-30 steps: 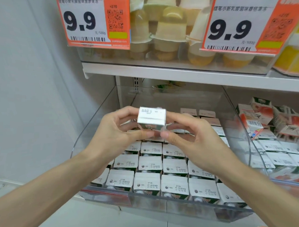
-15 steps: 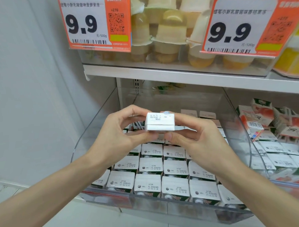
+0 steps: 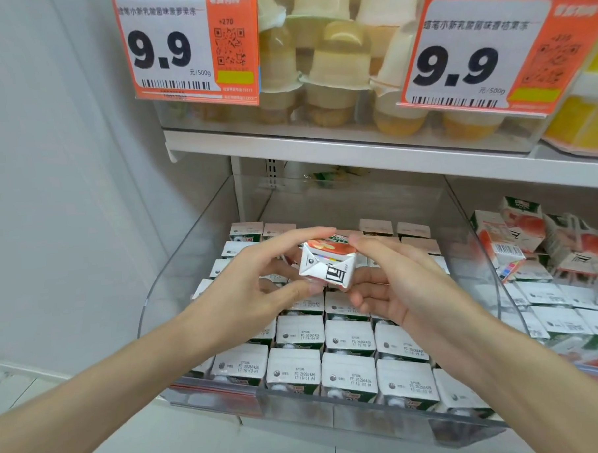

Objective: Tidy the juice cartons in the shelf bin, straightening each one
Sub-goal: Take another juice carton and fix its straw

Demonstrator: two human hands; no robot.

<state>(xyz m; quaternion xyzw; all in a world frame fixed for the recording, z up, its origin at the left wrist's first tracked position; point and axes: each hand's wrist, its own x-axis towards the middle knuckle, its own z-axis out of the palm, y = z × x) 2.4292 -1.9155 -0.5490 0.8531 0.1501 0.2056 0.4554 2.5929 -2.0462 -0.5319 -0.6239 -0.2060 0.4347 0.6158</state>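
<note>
A long white metal shelf [image 3: 356,155] runs above the big clear plastic bin [image 3: 189,262]. Small white-topped juice cartons [image 3: 348,378] stand in neat rows inside the bin. To the right of the bin, red-and-white cartons [image 3: 510,241] lie in a messy heap.

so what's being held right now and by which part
A juice carton, above the bin: left hand pinches its left end, right hand its right end.

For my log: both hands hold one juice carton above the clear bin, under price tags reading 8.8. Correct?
The head view shows the price tags read 9.9, not 8.8. The left hand and right hand do hold one juice carton above the clear bin.
</note>
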